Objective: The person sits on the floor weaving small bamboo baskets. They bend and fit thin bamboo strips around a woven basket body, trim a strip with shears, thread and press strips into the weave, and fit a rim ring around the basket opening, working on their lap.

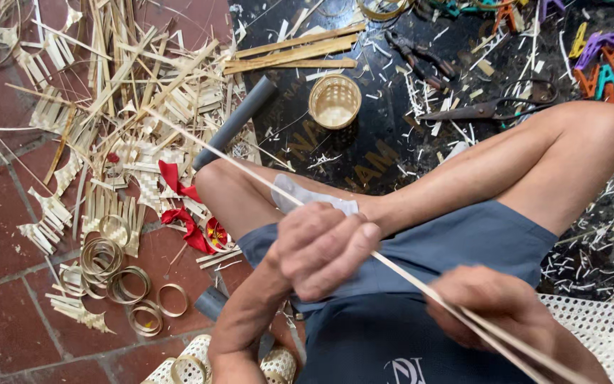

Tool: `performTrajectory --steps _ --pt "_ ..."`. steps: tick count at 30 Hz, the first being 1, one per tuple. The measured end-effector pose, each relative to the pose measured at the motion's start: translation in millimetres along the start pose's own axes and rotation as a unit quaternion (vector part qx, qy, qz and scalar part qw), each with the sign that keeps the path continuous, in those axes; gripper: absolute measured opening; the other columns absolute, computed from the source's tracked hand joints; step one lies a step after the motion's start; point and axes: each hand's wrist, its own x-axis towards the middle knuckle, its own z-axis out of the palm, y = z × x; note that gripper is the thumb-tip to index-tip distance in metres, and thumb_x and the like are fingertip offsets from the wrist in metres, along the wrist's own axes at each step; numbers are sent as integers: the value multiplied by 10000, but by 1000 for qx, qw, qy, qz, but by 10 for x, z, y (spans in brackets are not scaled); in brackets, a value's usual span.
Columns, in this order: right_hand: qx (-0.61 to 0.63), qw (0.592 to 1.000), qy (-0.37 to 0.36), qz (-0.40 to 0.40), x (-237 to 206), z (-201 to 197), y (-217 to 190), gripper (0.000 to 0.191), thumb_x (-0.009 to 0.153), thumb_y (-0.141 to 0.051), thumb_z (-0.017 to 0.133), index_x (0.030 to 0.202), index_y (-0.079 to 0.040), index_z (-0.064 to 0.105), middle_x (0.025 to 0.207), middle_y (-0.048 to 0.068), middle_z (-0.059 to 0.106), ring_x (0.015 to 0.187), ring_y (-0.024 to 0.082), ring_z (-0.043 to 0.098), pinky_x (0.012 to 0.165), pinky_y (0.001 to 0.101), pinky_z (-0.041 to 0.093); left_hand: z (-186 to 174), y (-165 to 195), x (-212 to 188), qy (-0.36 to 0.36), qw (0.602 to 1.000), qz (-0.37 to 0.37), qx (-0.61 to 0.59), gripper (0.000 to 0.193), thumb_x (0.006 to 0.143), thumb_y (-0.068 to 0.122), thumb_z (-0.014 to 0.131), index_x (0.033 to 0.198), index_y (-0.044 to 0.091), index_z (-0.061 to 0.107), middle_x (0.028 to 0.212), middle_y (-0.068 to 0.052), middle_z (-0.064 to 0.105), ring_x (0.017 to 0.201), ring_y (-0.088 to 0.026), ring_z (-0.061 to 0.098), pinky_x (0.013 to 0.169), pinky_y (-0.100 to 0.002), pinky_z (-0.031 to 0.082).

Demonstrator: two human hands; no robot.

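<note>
I sit cross-legged on the floor in blue shorts. My left hand (321,249) is closed around a long thin bamboo strip (250,171) that runs from upper left, over my knee, down to lower right. My right hand (495,306) grips the lower end of the same strip, where it seems to split into two slivers. A white patch lies on my shin just above my left hand.
Heaps of bamboo strips and woven scraps (108,92) lie left on red tiles, with bamboo rings (119,281) and red cloth (182,213). A small woven basket (335,101), grey tube (239,117), scissors (492,108), pliers (421,57) and coloured woven pieces (602,60) rest on a dark mat.
</note>
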Motion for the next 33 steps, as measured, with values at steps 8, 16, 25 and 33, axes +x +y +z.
performTrajectory --steps 8,16,25,33 --pt "-30 978 -45 -201 8 139 -30 369 1108 -184 555 1440 -24 558 679 23 525 564 134 483 518 294 399 -159 84 -88 -43 998 -25 -31 431 688 141 681 1050 -93 705 928 -168 689 760 -200 621 593 -328 508" --pt "-325 921 35 -211 105 312 -250 291 1113 -180 562 1358 -29 602 906 117 672 786 219 647 687 362 512 -294 94 -17 -123 989 -61 -59 464 739 120 720 1154 -84 682 1002 -148 676 827 -218 626 645 -352 507" --pt "-73 979 -26 -190 7 156 -52 500 1070 -293 585 1479 -15 513 823 106 606 616 159 512 507 302 413 -271 103 -41 -80 996 -29 16 370 758 105 746 1094 -38 692 932 -111 673 736 -169 610 579 -303 459" --pt "64 997 -23 -31 -55 -229 508 629 1038 -388 602 1524 -7 483 782 98 586 538 132 470 420 280 375 -182 197 -61 -98 992 -54 -65 319 860 31 781 1123 -111 671 939 -149 686 745 -183 601 588 -298 457"
